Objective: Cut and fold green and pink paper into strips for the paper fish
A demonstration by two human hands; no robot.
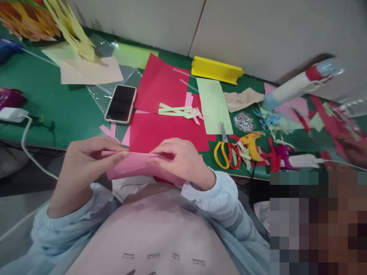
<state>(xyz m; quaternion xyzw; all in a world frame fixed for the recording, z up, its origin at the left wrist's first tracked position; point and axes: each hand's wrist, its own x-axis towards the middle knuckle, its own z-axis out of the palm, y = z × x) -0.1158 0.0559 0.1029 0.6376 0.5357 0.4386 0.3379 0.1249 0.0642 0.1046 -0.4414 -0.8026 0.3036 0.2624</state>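
A pink sheet of paper (137, 166) is held between my two hands at the table's front edge, its upper edge folded over. My left hand (96, 158) pinches the left end of that fold. Further right, my right hand (179, 156) pinches the same edge with thumb and fingers. Just beyond the hands lie red sheets (169, 131), with pale green strips (174, 110) and small pink pieces on them. Scissors with yellow and red handles (226, 152) rest to the right of my right hand.
A phone (120, 104) lies behind my left hand. Around the green table (43, 99) are a yellow glue gun (252, 145), a light green sheet (215, 105), a yellow folded piece (216, 70) and a bottle (298, 86). Another person's hand (354, 149) shows at right.
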